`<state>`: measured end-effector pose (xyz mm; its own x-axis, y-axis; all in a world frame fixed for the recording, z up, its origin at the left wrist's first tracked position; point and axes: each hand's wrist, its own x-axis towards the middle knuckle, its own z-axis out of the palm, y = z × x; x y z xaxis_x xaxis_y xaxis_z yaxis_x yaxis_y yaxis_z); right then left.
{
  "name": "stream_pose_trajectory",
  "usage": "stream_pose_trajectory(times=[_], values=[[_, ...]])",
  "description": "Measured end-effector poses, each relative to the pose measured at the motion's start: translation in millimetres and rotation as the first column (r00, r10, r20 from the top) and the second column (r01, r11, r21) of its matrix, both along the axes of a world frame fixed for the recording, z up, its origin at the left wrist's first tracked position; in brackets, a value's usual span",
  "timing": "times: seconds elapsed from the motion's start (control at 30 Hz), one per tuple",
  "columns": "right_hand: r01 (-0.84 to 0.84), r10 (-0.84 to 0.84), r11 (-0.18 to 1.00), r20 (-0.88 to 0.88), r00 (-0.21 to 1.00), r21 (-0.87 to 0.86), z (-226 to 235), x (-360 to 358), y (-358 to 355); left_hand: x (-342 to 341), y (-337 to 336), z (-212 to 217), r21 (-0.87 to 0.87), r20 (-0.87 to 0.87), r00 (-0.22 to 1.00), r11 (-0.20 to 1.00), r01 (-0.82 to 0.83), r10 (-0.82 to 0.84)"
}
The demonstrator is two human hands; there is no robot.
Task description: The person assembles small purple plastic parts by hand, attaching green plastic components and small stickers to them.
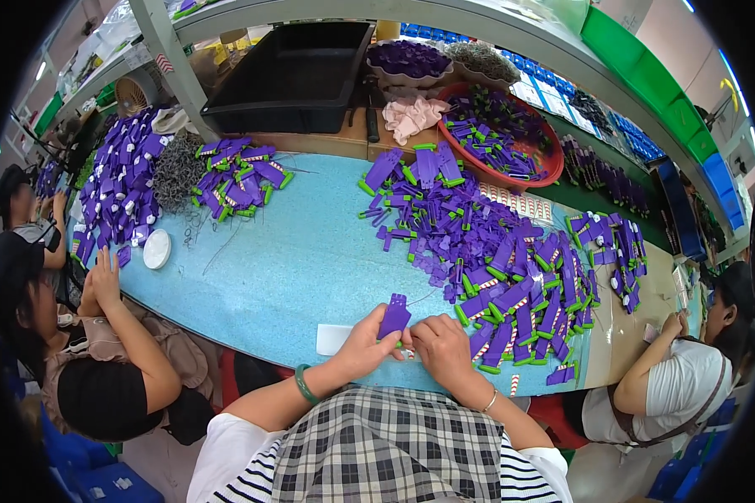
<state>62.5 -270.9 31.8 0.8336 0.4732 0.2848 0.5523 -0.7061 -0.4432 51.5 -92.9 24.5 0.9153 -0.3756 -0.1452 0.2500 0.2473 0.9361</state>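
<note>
My left hand (367, 342), with a green bangle at its wrist, grips a flat purple plastic piece (395, 315) that stands up from between thumb and fingers. Close beside it, my right hand (442, 345) is closed, fingertips pinched near the piece's lower end; what they hold is hidden. A thin wire (424, 297) curves out above the piece. Under the hands lies a small white card (333, 339) on the blue tabletop (294, 268). Just right of my right hand spreads a big heap of purple pieces with green ends (511, 285), some bearing red-and-white striped stickers.
Further left are a wire tangle (179, 172), another purple pile (126, 189) and a round white lid (157, 249). Behind stand a black tray (289, 80) and a red basin (553, 163) of purple parts. People sit at left (93, 360) and right (671, 377).
</note>
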Motion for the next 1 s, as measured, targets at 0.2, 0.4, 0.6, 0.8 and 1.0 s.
stream_pose_trajectory(times=[0.2,0.4,0.6,0.8,1.0], values=[[-0.064,0.071,0.984,-0.039,0.997,0.166,-4,10,-6,-2,0,-6,0.087,-0.026,0.999,0.996,-0.028,0.030],[-0.021,0.062,0.939,-0.111,0.992,0.344,35,16,-9,3,2,13,0.226,0.001,1.000,0.974,0.029,-0.030],[0.137,0.116,0.815,-0.391,0.913,0.562,42,10,-1,8,0,28,-0.073,-0.080,0.992,0.992,-0.100,0.094],[0.292,0.201,0.653,-0.532,0.823,0.699,28,6,5,6,2,33,-0.283,-0.198,0.980,0.958,-0.054,-0.003],[0.328,0.186,0.656,-0.567,0.803,0.680,23,8,6,4,-1,34,-0.427,-0.254,0.962,0.904,-0.022,-0.097]])
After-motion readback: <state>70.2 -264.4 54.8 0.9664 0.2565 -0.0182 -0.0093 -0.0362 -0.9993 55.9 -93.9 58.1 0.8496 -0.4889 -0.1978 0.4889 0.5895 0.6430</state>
